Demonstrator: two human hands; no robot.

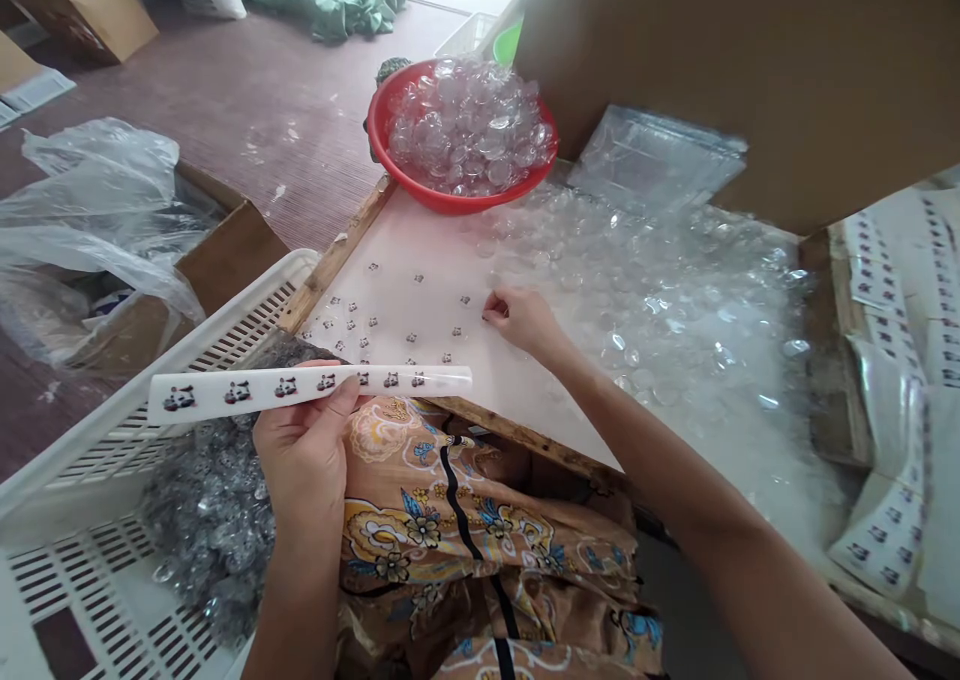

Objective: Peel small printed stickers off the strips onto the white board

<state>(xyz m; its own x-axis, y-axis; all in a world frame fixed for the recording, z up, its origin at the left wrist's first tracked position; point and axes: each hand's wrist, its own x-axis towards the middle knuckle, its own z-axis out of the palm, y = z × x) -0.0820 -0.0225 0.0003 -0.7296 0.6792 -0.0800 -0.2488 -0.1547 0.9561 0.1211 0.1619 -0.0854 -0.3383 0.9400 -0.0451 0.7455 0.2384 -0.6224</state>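
Note:
My left hand pinches a white strip of small panda-like stickers, holding it level above the table's near left corner. Over the white tabletop, my right hand has its thumb and fingertips closed together; whatever may be between them is too small to make out. Just left of those fingertips lie several small printed pieces with the same kind of picture. Many clear round plastic pieces are spread over the table to the right of my right hand.
A red basin heaped with clear discs stands at the table's far edge. To the left is a white slatted crate holding clear pieces. A clear plastic bag leans by a large cardboard box. More sticker strips lie at right.

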